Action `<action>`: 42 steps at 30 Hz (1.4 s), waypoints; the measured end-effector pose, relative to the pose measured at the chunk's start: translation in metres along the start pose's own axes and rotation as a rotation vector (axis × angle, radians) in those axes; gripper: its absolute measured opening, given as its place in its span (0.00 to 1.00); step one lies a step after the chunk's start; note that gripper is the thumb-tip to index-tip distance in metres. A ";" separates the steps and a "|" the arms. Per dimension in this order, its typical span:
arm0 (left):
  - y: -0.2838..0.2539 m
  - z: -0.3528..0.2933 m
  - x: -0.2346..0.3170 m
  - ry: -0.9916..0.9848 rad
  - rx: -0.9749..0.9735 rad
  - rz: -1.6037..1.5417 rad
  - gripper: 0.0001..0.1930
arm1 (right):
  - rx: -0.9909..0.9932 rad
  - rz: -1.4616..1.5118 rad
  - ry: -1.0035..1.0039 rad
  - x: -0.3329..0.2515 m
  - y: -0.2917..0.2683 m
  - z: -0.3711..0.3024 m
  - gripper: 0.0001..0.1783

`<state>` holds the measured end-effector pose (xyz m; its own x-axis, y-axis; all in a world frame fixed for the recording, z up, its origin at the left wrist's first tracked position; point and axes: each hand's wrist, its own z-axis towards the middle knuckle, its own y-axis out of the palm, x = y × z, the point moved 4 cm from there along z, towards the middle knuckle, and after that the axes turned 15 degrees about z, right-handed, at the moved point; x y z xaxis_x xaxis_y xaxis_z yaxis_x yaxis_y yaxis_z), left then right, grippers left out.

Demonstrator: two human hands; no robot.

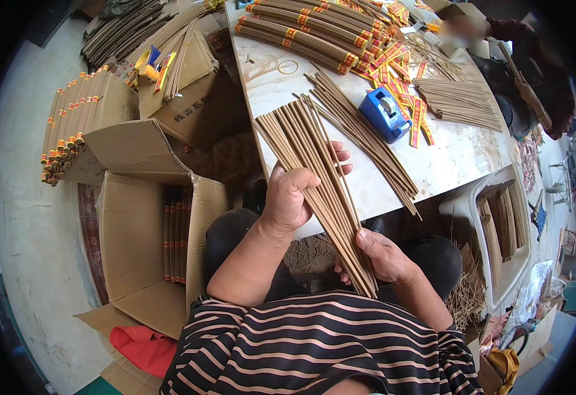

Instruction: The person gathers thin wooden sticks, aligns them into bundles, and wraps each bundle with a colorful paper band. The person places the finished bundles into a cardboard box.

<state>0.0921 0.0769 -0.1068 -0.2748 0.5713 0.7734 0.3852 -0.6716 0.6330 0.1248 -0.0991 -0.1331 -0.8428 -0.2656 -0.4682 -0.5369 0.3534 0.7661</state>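
A fanned bunch of long brown incense sticks (311, 158) slants across my lap, over the table's near edge. My left hand (294, 194) grips it around the middle, thumb on top and fingertips showing at the far side. Lower down, my right hand (381, 255) holds the bunch near its bottom end, the thumb against the outermost stick; its other fingers are partly hidden behind the sticks. On the table just beyond lies a loose row of similar sticks (367, 141), beside a blue tape dispenser (385, 115).
Banded stick bundles (301, 39) and red-yellow labels (419, 122) cover the white table's (261, 85) far part. Left of me stands an open cardboard box (133, 230) with bundles inside. A white bin (482, 197) of sticks is at right. Another person's arm (505, 29) reaches in at far right.
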 end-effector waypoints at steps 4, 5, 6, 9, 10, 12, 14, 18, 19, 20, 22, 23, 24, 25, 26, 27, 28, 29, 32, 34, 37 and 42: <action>-0.002 0.000 -0.002 -0.001 0.005 0.003 0.32 | -0.017 0.037 0.002 0.001 0.000 0.001 0.28; -0.002 0.000 -0.002 0.001 0.003 -0.018 0.31 | -0.017 0.039 0.003 0.001 0.000 0.001 0.28; -0.001 0.000 -0.001 0.003 0.003 -0.038 0.30 | -0.023 0.064 0.003 0.000 0.001 0.000 0.27; -0.001 -0.001 -0.002 0.009 0.029 -0.034 0.26 | -0.021 0.047 -0.013 -0.001 0.005 0.000 0.24; -0.001 0.000 -0.002 0.012 0.042 -0.022 0.25 | -0.005 -0.021 -0.028 -0.001 0.006 0.001 0.23; -0.001 -0.001 -0.002 0.015 0.057 -0.008 0.24 | 0.006 -0.057 -0.036 0.000 0.004 0.001 0.20; -0.001 -0.001 -0.002 0.017 0.061 -0.005 0.25 | -0.006 0.005 -0.022 0.002 0.001 0.002 0.18; -0.001 -0.002 0.001 0.034 0.031 -0.010 0.23 | 0.013 0.047 -0.054 0.001 -0.001 0.002 0.18; 0.000 -0.002 0.002 0.034 0.031 0.010 0.21 | 0.021 0.068 -0.061 0.001 -0.001 0.002 0.19; -0.001 -0.002 0.002 0.034 0.032 0.031 0.19 | 0.028 0.088 -0.068 0.002 0.000 0.002 0.19; -0.005 -0.002 -0.001 0.034 0.077 0.030 0.18 | 0.019 0.086 -0.090 0.000 0.002 0.003 0.19; -0.007 -0.002 -0.003 0.034 0.100 0.030 0.18 | 0.014 0.085 -0.100 -0.001 0.002 0.003 0.18; -0.009 -0.002 -0.003 0.034 0.124 0.029 0.18 | 0.012 0.097 -0.100 -0.001 0.002 0.003 0.19; -0.007 -0.002 -0.002 0.019 0.105 0.019 0.17 | 0.010 0.109 -0.100 -0.001 0.002 0.003 0.19; -0.008 -0.002 -0.003 0.017 0.114 0.021 0.17 | 0.007 0.122 -0.100 -0.001 0.001 0.003 0.19; -0.010 -0.001 -0.005 0.016 0.125 0.024 0.17 | 0.007 0.129 -0.101 0.000 0.001 0.003 0.20; -0.011 -0.001 -0.005 0.015 0.136 0.027 0.17 | 0.006 0.137 -0.102 0.000 0.000 0.003 0.20; -0.012 -0.001 -0.005 0.016 0.151 0.032 0.16 | 0.005 0.145 -0.103 0.000 0.000 0.003 0.21; -0.013 0.000 -0.006 0.018 0.182 0.040 0.16 | -0.019 0.152 -0.094 -0.002 0.000 0.002 0.22; -0.012 -0.001 -0.006 0.020 0.183 0.038 0.16 | -0.018 0.138 -0.093 -0.003 0.001 0.001 0.23; -0.010 -0.001 -0.004 0.025 0.154 0.009 0.16 | -0.020 0.137 -0.104 -0.004 0.002 0.002 0.23; -0.013 0.000 -0.004 0.049 0.157 -0.021 0.17 | -0.017 0.140 -0.124 -0.001 -0.002 0.002 0.24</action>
<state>0.0883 0.0829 -0.1181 -0.3251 0.5580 0.7635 0.5110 -0.5756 0.6384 0.1273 -0.0978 -0.1352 -0.9080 -0.1021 -0.4063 -0.4142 0.3639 0.8342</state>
